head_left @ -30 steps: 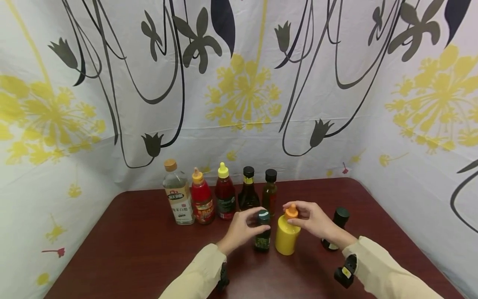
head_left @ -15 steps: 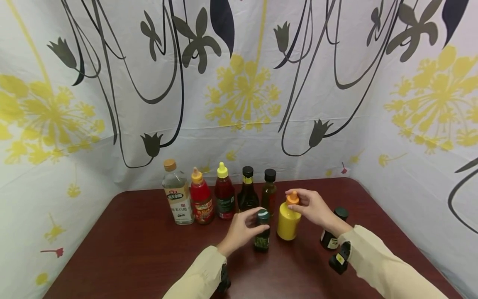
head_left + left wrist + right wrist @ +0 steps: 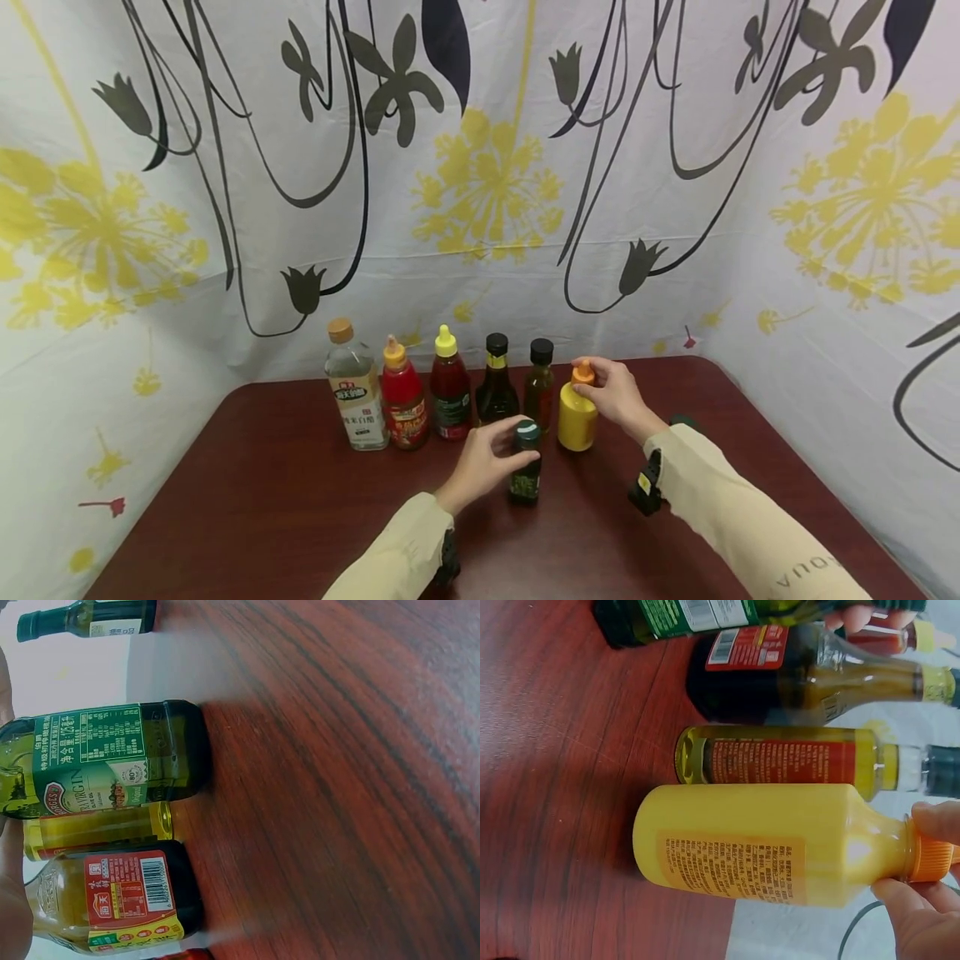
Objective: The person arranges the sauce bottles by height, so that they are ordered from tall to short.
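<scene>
My right hand [image 3: 617, 398] pinches the orange cap of a yellow squeeze bottle [image 3: 577, 423]. It stands upright beside a slim oil bottle [image 3: 538, 390] with a black cap, at the right end of the back row. In the right wrist view, thumb and fingers lie on either side of the orange cap [image 3: 930, 859]. My left hand [image 3: 480, 467] grips a dark green olive oil bottle [image 3: 525, 486] at its green cap, in front of the row. Its green label [image 3: 90, 761] faces the left wrist camera, where only part of the hand [image 3: 11, 919] shows.
Leftwards along the row stand a soy sauce bottle [image 3: 497, 398], a dark red sauce bottle [image 3: 452, 398], a red ketchup bottle [image 3: 405, 404] and a clear vinegar bottle [image 3: 358, 400]. A green-capped bottle [image 3: 683, 422] is mostly hidden by my right sleeve. A patterned cloth [image 3: 480, 292] hangs behind the table.
My right hand has carried the yellow squeeze bottle back toward the row, next to the slim oil bottle. My right sleeve now covers most of the green-capped bottle. The left hand stays put.
</scene>
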`<state>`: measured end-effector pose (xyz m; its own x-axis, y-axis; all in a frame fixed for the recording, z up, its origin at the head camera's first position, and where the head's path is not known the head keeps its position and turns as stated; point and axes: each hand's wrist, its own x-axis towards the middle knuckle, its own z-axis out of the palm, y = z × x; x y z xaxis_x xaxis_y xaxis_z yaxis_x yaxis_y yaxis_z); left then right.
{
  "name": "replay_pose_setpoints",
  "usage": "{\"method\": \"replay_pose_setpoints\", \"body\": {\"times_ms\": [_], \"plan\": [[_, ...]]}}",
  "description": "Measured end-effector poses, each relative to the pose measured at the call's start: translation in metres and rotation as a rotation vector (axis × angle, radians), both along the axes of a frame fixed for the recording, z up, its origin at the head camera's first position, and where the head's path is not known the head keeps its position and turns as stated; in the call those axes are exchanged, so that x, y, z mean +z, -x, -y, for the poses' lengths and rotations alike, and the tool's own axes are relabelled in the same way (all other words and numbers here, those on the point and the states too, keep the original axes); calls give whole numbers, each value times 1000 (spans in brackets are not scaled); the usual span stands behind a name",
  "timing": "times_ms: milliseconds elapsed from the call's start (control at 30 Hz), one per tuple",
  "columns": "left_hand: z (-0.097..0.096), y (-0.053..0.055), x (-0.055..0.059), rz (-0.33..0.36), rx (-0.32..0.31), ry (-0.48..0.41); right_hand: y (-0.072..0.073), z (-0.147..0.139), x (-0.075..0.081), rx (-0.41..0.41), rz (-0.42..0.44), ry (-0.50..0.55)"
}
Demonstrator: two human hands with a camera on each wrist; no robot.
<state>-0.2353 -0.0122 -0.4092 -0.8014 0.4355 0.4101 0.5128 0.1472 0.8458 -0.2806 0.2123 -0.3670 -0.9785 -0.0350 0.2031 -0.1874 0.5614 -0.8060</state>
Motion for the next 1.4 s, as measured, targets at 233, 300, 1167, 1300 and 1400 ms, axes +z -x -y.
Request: {"method": "replay_pose_setpoints", "body": {"times_ms": [233, 300, 1167, 1300, 1400], "plan": [[0, -1, 0, -11, -8, -4, 12, 5, -2, -61, 22, -12], [0, -1, 0, -18, -6, -5, 15, 6, -1, -63, 23, -12], [-1, 0, -3, 0, -5, -19, 25, -2, -8, -15, 36, -10], [-1, 0, -2, -7, 4, -18, 25, -2, -6, 6, 63, -7], [0, 0, -3, -9, 12, -21, 25, -3, -1, 23, 92, -23]]}}
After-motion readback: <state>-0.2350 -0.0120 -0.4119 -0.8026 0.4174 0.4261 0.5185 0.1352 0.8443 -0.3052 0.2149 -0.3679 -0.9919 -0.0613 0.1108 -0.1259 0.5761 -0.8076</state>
